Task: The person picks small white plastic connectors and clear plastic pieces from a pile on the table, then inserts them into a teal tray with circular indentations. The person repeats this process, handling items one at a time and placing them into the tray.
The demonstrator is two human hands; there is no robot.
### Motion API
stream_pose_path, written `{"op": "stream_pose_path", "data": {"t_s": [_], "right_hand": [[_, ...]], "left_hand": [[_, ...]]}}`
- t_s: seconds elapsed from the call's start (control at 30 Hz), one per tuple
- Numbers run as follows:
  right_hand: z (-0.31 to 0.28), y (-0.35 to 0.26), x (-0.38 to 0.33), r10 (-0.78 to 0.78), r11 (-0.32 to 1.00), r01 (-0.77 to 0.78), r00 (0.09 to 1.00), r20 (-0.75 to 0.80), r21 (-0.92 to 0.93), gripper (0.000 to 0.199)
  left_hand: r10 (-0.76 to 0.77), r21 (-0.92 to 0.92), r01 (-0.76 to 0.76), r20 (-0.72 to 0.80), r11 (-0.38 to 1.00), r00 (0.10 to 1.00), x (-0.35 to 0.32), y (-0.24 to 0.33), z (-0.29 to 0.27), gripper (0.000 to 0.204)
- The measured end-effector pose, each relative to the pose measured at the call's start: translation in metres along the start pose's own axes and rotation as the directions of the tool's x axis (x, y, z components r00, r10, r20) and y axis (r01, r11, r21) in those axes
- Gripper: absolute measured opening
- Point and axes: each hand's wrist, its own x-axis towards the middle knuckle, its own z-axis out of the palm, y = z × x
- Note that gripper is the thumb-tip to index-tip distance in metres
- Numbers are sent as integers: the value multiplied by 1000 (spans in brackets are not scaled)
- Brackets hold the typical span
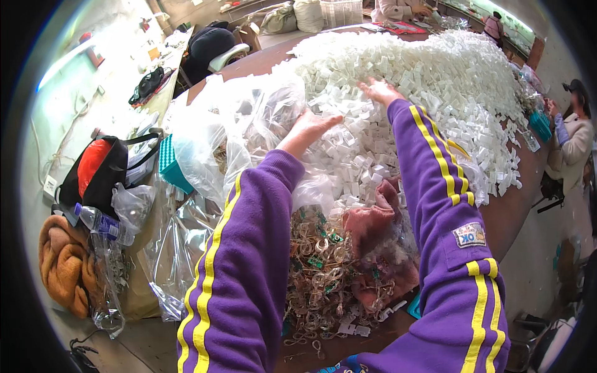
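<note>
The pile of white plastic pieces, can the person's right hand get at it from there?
Most likely yes: the right hand is at the pile of white plastic pieces, fingers spread, with nothing visible in its way. The clear plastic bag lies over by the left hand.

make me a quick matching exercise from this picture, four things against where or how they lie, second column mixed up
Things:
1. white pieces
2. clear bag
3. wires
4. bottle

Where or how:
A. tangled, low in the picture between the purple sleeves
B. blue-capped, at the far left
C. see-through and crumpled, beside the left grip
D. in a big heap around the right grip

Pairs: 1-D, 2-C, 3-A, 4-B
</note>
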Motion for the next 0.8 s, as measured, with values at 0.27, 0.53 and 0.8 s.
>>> {"op": "stream_pose_path", "data": {"t_s": [0.27, 0.53, 0.8], "right_hand": [[6, -15, -8, -512, 856, 442, 795, 325, 268, 90], [22, -4, -29, -415, 735, 260, 903, 113, 626, 69], [6, -13, -76, -441, 685, 165, 869, 224, 710, 69]], "left_hand": [[57, 106, -55, -12, 993, 998, -7, -4, 21, 137], [-67, -51, 71, 77, 996, 995, 10, -6, 33, 129], [315, 175, -327, 90, 929, 945, 16, -2, 33, 122]]}}
